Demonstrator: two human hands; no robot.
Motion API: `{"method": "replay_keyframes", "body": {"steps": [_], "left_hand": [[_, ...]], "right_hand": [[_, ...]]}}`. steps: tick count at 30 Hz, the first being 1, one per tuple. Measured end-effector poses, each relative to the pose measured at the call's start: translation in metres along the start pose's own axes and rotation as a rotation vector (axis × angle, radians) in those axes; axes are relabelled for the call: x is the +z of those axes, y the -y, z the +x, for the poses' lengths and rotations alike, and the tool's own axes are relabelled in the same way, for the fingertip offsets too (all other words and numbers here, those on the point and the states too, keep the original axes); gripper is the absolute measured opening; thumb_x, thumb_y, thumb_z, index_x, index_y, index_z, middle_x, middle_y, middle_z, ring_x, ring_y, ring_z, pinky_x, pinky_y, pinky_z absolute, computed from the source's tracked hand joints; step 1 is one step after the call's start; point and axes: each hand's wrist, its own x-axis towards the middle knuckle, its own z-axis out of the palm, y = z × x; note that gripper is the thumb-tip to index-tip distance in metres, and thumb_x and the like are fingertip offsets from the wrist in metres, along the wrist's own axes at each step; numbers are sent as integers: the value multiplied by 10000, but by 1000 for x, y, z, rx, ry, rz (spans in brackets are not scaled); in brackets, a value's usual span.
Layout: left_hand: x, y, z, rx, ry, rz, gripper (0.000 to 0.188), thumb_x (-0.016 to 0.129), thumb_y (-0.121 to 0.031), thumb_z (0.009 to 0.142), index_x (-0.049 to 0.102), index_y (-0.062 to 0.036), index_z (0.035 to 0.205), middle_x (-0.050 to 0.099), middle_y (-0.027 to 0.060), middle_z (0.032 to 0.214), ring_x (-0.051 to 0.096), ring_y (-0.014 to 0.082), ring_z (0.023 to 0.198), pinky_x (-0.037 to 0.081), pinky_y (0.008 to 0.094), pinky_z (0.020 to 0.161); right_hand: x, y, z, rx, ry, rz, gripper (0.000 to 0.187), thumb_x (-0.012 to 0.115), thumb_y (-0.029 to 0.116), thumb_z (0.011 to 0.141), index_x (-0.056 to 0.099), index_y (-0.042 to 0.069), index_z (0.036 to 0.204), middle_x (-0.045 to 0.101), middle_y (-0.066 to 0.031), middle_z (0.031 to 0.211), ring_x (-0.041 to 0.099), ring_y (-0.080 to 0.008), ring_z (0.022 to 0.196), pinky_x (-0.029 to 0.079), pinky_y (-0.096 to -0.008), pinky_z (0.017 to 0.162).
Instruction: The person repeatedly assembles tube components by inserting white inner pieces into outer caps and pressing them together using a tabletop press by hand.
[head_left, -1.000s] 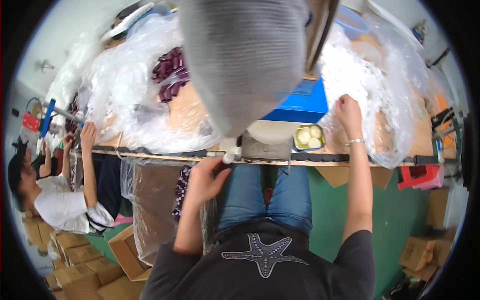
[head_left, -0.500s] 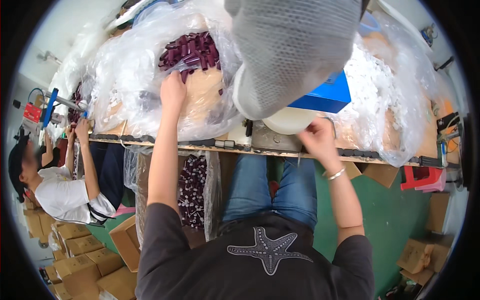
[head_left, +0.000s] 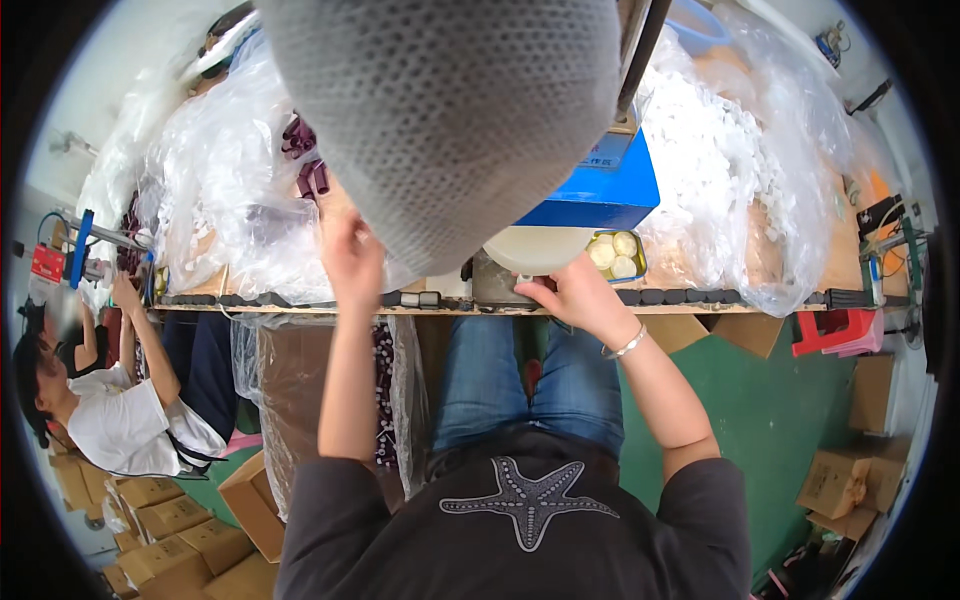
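My left hand [head_left: 352, 262] is over the table's front edge, smeared by motion; whether it holds anything is hidden. Just beyond it lie dark purple tubes [head_left: 312, 178] on clear plastic sheeting, mostly covered by a grey knitted shape [head_left: 450, 110] close to the camera. My right hand [head_left: 582, 298] pinches a small white piece [head_left: 524, 279] over a grey metal plate [head_left: 492, 285]. A round translucent white guard [head_left: 540, 248] hangs above that plate, under a blue machine housing [head_left: 605, 190]. Beside my right hand sits a yellow-rimmed tin [head_left: 620, 255] with round pale pieces inside.
A heap of small white parts [head_left: 700, 150] spreads on plastic at the right. Below the table edge, a plastic-lined box [head_left: 300, 400] holds white-ended purple tubes. A co-worker [head_left: 120, 410] works at the far left. Cartons [head_left: 190, 530] and a red stool [head_left: 820, 330] stand on the floor.
My left hand has come back from the purple tubes toward the table edge. My right hand has moved left to the metal plate. The view has shifted, baring the tin and covering most tubes.
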Motion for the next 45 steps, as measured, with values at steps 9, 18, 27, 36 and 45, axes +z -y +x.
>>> {"method": "replay_keyframes", "body": {"steps": [9, 18, 27, 36, 45], "left_hand": [[74, -82, -91, -125, 271, -635, 398, 676, 78, 801, 555, 28, 1177, 644, 113, 1084, 598, 223, 1076, 462, 346, 925], [82, -81, -82, 86, 323, -74, 247, 682, 66, 769, 664, 5, 1008, 655, 121, 942, 656, 243, 861, 504, 309, 759], [81, -75, -79, 84, 428, -94, 262, 687, 27, 776, 653, -3, 1034, 667, 140, 966, 654, 284, 902, 509, 353, 766], [87, -73, -82, 67, 426, 2, 196, 704, -7, 760, 663, -36, 950, 643, 128, 880, 615, 318, 814, 471, 403, 715], [85, -54, -82, 218, 374, 22, 195, 749, -43, 725, 685, -55, 908, 637, 116, 971, 547, 335, 917, 415, 400, 799]], "right_hand": [[-10, 23, -37, 8, -215, -10, 292, 774, 75, 768, 667, 7, 1031, 653, -95, 880, 585, -156, 646, 472, -281, 565], [-22, 23, -83, 70, -256, 42, 277, 735, 8, 777, 680, 5, 1048, 684, -112, 1012, 627, -144, 698, 502, -249, 603], [-20, 21, -80, 28, -189, 95, 241, 721, 2, 783, 668, 4, 1019, 684, -117, 1025, 625, -186, 692, 517, -269, 625], [-45, 17, -85, 58, -174, 74, 213, 714, -8, 779, 690, 10, 991, 697, -101, 966, 625, -158, 693, 509, -268, 635], [-247, -112, -95, 569, -888, -723, 185, 696, 162, 829, 694, -8, 900, 691, -189, 804, 674, -287, 727, 514, -372, 658]]}}
